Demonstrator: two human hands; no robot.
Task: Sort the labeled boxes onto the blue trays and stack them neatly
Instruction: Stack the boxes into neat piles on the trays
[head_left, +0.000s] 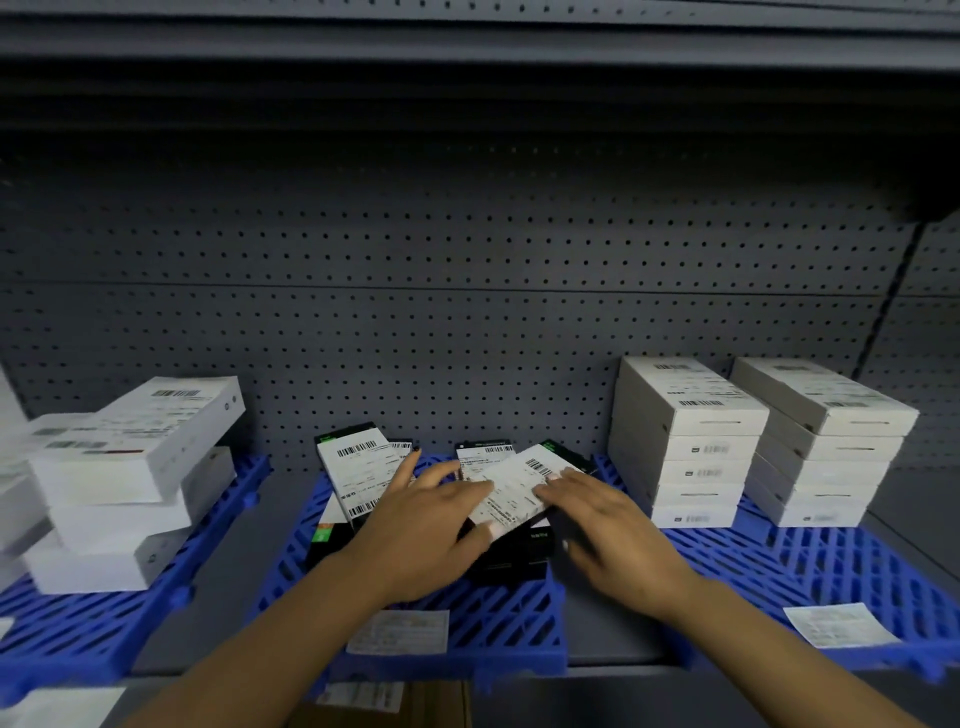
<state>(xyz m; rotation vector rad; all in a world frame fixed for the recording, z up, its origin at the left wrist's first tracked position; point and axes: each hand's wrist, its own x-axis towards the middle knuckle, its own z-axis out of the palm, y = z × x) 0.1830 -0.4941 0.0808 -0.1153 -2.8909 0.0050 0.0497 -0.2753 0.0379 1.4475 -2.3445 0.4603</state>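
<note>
Hands are working the middle blue slatted plastic tray: left hand and right hand, fingers spread, are pressing a tilted black white-labelled carton. It's looking light, stiff, probably slick, so gripping the long edges is seeming safest.

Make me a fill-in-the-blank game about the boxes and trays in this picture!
1. The trays under the boxes are coloured ____.
2. Both hands, the left hand and the right hand, are on the ____ tray.
3. The right tray holds ____ neat stacks of white boxes.
4. The wall behind the shelf is a grey board full of small ____.

Missing words: blue; middle; two; holes
</note>
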